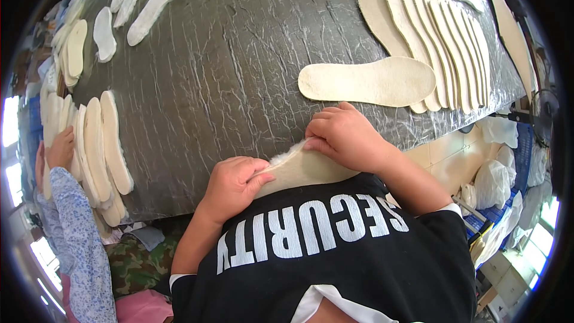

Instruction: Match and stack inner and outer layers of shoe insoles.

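The held long, cream, felt-like insole [314,168] looks matt, with a fluffy white edge; the broad dark-grey worktop [197,101] looks glossy, wrinkled and plastic-covered.

Tiled floor [441,148], bright windows [11,122], possibly a cabinet [507,271]

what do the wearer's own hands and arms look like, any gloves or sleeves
The left hand and right hand are bare: no gloves, rings or watch show. Both forearms are uncovered. The short sleeves are black with white trim and belong to a black shirt with large white lettering across it.
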The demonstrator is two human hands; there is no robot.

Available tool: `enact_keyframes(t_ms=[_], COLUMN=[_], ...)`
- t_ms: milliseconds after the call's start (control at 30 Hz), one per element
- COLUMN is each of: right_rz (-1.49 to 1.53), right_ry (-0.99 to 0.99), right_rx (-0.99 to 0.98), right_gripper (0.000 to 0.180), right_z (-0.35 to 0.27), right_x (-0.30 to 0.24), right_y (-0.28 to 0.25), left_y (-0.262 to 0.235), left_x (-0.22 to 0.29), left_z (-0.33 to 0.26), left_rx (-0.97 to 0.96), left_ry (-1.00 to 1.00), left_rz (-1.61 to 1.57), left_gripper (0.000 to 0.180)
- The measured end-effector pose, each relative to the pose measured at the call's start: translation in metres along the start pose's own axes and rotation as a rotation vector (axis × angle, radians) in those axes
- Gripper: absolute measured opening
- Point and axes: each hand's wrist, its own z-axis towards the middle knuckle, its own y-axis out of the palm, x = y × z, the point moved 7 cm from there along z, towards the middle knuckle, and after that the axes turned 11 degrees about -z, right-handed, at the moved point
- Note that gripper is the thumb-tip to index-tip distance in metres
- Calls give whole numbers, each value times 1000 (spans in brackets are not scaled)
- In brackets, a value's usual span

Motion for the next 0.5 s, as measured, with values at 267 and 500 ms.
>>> enact_keyframes(t_ms=[267, 500], right_rz=[-55, -334], right_ry=[16, -287], right_rx=[-13, 86], right_gripper=[17, 74], right_z=[2, -2], right_x=[-8, -41], right_y=[-4, 27], left_y=[7, -6], left_x=[7, -5], left_z=[13, 22], left_rx=[-171, -27], left_ry=[-115, -293], left_rz=[330, 299], left_gripper=[19, 22])
